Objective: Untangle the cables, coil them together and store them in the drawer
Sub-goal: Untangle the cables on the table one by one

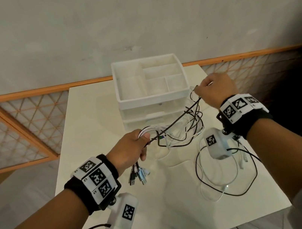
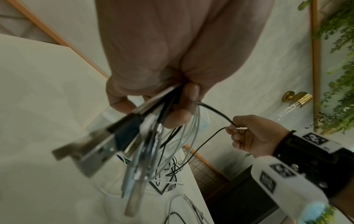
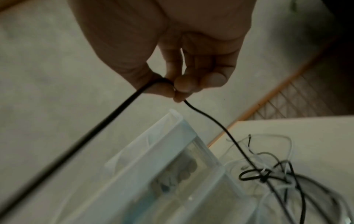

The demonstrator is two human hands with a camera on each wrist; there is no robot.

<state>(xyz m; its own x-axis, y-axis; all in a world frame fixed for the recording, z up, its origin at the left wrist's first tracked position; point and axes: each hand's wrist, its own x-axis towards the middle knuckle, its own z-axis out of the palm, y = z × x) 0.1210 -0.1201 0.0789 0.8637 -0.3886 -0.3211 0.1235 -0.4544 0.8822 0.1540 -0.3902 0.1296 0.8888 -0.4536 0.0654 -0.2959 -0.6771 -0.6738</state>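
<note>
My left hand (image 1: pixel 132 149) has its grip clenched round the gathered plug ends of the cables (image 1: pixel 178 131), connectors hanging below my fist, while my right hand (image 1: pixel 216 89) pinches one black cable (image 1: pixel 178 119) between thumb and fingertips, raised beside the drawer unit (image 1: pixel 153 94) at the back of the bench (image 1: pixel 160 202). To do this well, I reckon I should draw that black strand slowly and follow it toward the knot (image 3: pixel 262 176) rather than tug, since pulling hard would likely tighten it. The rest lies in a tangle by the unit, with looser loops nearer me. Whether the lower drawers are open I cannot tell, and the connectors are blurred.
</note>
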